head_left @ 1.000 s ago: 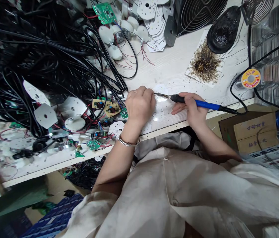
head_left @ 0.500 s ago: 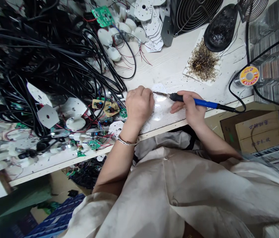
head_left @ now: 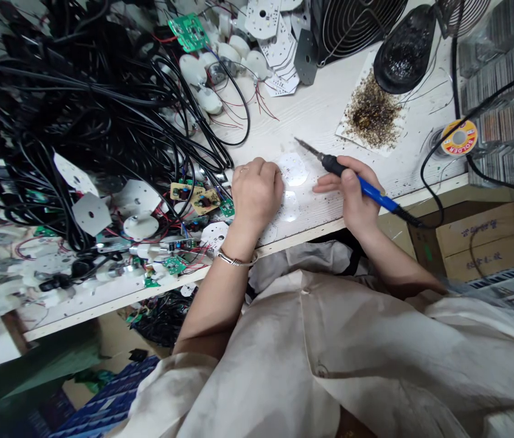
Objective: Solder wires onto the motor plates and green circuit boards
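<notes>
My right hand (head_left: pixel 357 193) grips a soldering iron (head_left: pixel 378 196) with a blue handle and black collar. Its bare metal tip points up and left, raised off to the right of my left hand (head_left: pixel 257 193). That left hand is closed at the bench, fingers curled; whatever is between them is hidden beneath it. A white plate (head_left: pixel 294 169) lies right of the left hand, with another pale, shiny plate (head_left: pixel 289 207) below it. Small tan circuit boards (head_left: pixel 205 201) and a green board (head_left: pixel 227 208) lie just left of the left hand.
Tangled black cables (head_left: pixel 115 103) and white lamp parts cover the left side. A fan (head_left: pixel 359 27) stands at the back, near a black dish (head_left: pixel 405 55) and brown granules (head_left: pixel 372 112). A solder spool (head_left: pixel 460 139) and stacked metal plates (head_left: pixel 496 103) are at right.
The soldering iron's tip has swung up and away from my left hand, and its handle end has dropped. My left hand has stayed closed in the same place.
</notes>
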`<state>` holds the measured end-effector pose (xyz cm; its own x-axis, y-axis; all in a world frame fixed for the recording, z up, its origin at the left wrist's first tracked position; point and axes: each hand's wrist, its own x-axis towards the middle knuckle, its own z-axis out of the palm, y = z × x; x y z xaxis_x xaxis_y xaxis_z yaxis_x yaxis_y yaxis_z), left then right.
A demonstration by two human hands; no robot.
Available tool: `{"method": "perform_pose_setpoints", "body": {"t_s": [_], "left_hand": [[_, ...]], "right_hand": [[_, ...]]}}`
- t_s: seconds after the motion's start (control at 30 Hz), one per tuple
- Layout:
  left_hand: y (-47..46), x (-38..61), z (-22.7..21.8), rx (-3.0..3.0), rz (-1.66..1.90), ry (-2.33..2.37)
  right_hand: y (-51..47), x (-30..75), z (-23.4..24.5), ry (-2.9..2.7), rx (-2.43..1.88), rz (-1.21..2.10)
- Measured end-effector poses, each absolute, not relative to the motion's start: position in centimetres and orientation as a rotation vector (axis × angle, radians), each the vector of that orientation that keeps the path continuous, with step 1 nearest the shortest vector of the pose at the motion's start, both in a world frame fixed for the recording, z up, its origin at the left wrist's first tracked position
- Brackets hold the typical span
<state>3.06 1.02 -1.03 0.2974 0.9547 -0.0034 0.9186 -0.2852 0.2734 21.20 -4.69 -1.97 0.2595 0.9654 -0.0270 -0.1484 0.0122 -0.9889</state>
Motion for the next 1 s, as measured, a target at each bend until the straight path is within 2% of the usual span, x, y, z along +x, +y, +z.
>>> {"method": "perform_pose_setpoints", "body": {"t_s": [0.23, 0.37, 0.63, 0.77, 1.0], "left_hand": [[1.3, 3.1, -0.5, 2.370, 0.164, 1.704], [1.6, 3.3, 0.2, 2.375, 0.059, 1.703], [2.5, 3.5, 2.3, 2.284, -0.042, 1.696], [5.5, 4.0, 2.9, 2.193, 0.130, 1.850], [13.3, 5.1, -0.1, 1.914, 0.312, 2.177]], "right_hand": [[-4.2, 20.5, -2.2, -1.571, -1.285, 0.965], [-3.9, 20.5, -2.5, -1.774, -1.364, 0.860], [-4.1, 20.4, -2.5, -1.857, -1.365, 0.720], [-4.1, 20.3, -2.8, -1.840, -1.345, 0.703], [-4.2, 20.2, -2.6, -1.825, -1.352, 0.714]]}}
